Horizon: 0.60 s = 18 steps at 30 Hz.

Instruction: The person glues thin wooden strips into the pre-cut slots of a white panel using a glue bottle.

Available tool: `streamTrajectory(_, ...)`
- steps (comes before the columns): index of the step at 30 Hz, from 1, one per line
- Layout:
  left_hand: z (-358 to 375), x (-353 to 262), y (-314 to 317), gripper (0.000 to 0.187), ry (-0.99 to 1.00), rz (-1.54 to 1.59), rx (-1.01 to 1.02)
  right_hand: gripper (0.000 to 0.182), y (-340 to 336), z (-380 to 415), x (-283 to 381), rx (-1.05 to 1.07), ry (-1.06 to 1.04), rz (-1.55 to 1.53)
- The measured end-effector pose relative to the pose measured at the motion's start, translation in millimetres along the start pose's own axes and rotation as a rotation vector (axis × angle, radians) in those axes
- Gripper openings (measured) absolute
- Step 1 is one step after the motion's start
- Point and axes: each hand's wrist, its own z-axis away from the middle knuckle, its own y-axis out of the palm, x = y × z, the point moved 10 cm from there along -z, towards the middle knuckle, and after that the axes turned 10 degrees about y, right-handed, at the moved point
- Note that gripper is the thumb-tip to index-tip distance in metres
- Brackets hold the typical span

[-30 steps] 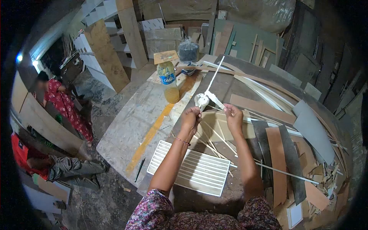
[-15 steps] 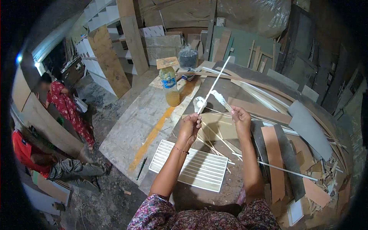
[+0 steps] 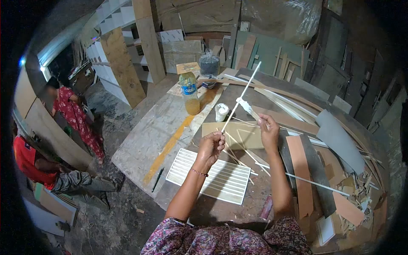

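My left hand (image 3: 211, 147) is closed round the lower end of a thin wooden strip (image 3: 243, 95), which slants up and away to the right. Between the fingers of my right hand (image 3: 268, 129) is a flat wooden stick (image 3: 255, 114), its far end coated in thick white paste (image 3: 243, 104). That coated end touches or nearly touches the strip. Just behind the strip stands a small white cup (image 3: 221, 112) of white paste. On the table below my left hand lies a white slatted panel (image 3: 221, 180), partly hidden by my forearm.
A plastic bottle (image 3: 190, 94) of yellowish liquid stands at the back left of the table. Boards (image 3: 302, 178) and offcuts (image 3: 352, 191) cover the right side. A pen (image 3: 157, 179) lies near the left edge. Two people (image 3: 75, 114) are on the left.
The paste-covered end of the stick has shifted to the wooden strip, and the strip has moved slightly right. The cup, earlier partly behind the strip, now shows more fully.
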Motion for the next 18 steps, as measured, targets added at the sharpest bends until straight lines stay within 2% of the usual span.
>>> streamTrajectory(4,12.2,7.6,8.7,0.012,-0.061,0.011,0.03,0.012,-4.9,6.5,-0.4,0.002,-0.003,-0.003)
streamTrajectory(9,14.5,2.3,4.7,0.012,0.047,-0.096,-0.017,0.014,5.3,31.1,20.1,0.15,-0.105,0.087)
streamTrajectory(12,18.3,0.4,6.4,0.011,0.098,-0.145,-0.02,0.016,-8.2,30.5,19.0,0.058,0.0,0.112)
streamTrajectory(15,24.8,0.4,8.7,0.01,0.113,-0.174,-0.044,0.016,-11.8,29.7,30.3,0.072,0.038,0.163)
streamTrajectory(18,26.5,0.3,8.5,0.011,0.12,-0.178,-0.057,0.015,-11.2,28.3,26.2,0.083,-0.066,0.153)
